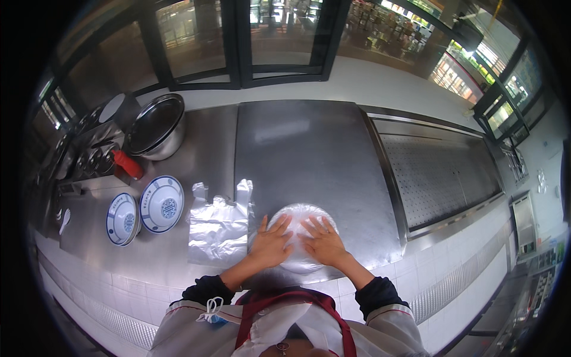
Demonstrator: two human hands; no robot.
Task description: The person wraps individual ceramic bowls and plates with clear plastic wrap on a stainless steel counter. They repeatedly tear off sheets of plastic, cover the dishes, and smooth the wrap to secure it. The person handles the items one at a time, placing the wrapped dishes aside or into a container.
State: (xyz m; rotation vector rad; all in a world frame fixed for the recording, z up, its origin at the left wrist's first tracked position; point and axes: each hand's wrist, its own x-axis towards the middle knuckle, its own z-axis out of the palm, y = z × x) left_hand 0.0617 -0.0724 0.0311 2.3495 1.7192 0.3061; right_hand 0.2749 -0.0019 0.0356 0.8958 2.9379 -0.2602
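A round object wrapped in clear plastic (298, 212) lies on the steel counter straight in front of me; what is inside the wrap cannot be made out. Flat on its left half rests my left hand (271, 243), palm down with the fingers spread. My right hand (323, 241) lies the same way on the right half, its fingers also apart. Just left of my left hand, a flattened stack of white plastic carrier bags (217, 236) has its handles pointing away from me.
Two white bowls with blue patterns, one larger (162, 204) and one nearer the left (122, 218), sit upside down. Behind them are a red squeeze bottle (127, 165) and a large lidded steel pot (167, 138). A perforated steel tray (446, 174) is set into the counter's right side.
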